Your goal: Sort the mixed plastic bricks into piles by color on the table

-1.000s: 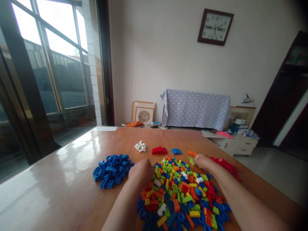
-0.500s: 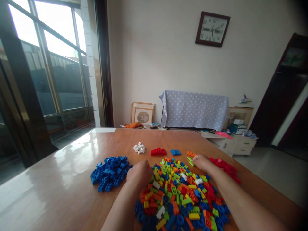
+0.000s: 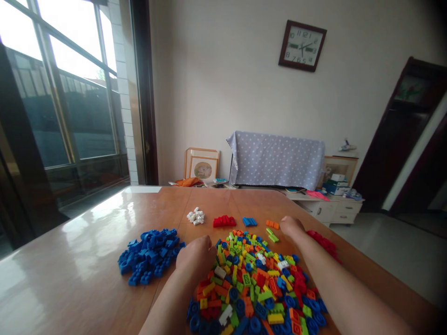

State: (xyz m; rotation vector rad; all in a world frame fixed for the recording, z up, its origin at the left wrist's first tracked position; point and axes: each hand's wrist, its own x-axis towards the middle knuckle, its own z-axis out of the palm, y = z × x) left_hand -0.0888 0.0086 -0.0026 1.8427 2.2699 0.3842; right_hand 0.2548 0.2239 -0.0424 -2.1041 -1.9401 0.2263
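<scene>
Where daylight falls through the tall glass panes (image 3: 84, 107) at the left, the varnished wooden table (image 3: 80, 251) throws back a streaky gloss. On it sits a heap of blue bricks (image 3: 150, 256), plastic, boxy and studded, piled loosely. Just right of that heap is the left hand (image 3: 196, 256), its fingers curled inward at the edge of the mixed pile; whether it grips a piece I cannot tell. Beyond it lies a small cluster of white pieces (image 3: 196, 216), knobbly and matte. Red bricks (image 3: 224, 221) stand side by side in a short row, with the mixed pile (image 3: 251, 279) spread on the near side: smooth lime, yellow, orange, red and white blocks among round, ring-like blue parts. Next come a row of lighter blue bricks (image 3: 249, 222), a few slim lime-green bricks (image 3: 272, 235) and a short line of orange bricks (image 3: 273, 224). The right hand (image 3: 292, 227) is bent just beside the orange line; its fingertips are hidden, so its grip cannot be told. On the wall, a square clock (image 3: 302, 45) in a dark frame reads 10, 11, 12, 1 and 2 in black numerals. Farther right, a heap of red pieces (image 3: 323, 242) lies partly behind the right forearm. Any print on the stacked boxes (image 3: 337, 186) beyond is too small to read.
</scene>
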